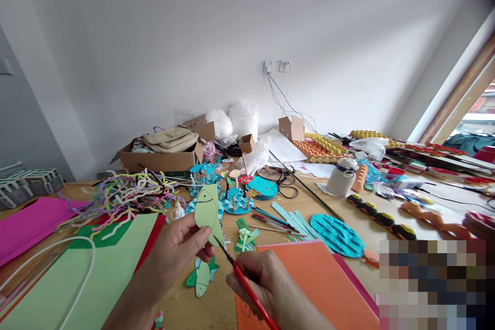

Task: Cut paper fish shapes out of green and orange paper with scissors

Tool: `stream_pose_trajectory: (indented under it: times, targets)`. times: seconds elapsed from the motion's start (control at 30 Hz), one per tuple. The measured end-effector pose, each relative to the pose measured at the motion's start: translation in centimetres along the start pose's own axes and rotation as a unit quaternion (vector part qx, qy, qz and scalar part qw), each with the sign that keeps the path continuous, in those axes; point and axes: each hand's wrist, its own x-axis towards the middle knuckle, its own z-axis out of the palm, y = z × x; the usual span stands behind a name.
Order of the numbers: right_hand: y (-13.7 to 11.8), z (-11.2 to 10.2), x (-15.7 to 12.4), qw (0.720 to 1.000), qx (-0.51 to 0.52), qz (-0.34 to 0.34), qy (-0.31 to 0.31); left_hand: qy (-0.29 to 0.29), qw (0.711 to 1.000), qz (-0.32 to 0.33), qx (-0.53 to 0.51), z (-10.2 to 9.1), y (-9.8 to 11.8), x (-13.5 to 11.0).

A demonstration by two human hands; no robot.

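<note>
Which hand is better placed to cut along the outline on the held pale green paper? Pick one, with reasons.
The right hand, probably: it grips the red-handled scissors, their blades at the lower edge of the pale green paper. The left hand pinches that paper.

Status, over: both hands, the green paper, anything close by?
Left hand pinching light green paper, fish outline drawn on it. Right hand gripping red-handled scissors, blades at the paper's lower end. Green fish cutouts close by, below.

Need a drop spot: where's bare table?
Bare wood: nearside of the cut fish, between left forearm and orange paper; smaller patch between blue oval and black-yellow strip. Crowded: pipe cleaners left, cardboard box behind.
</note>
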Motion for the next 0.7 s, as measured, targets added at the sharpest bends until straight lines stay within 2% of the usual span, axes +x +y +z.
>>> stream_pose_trajectory:
  times: [0.7]
  targets:
    - [-0.31,0.19,0.21,1.0,-0.006,0.001,0.009,-0.027,1.0,0.007,0.013,-0.22,-0.48,0.12]
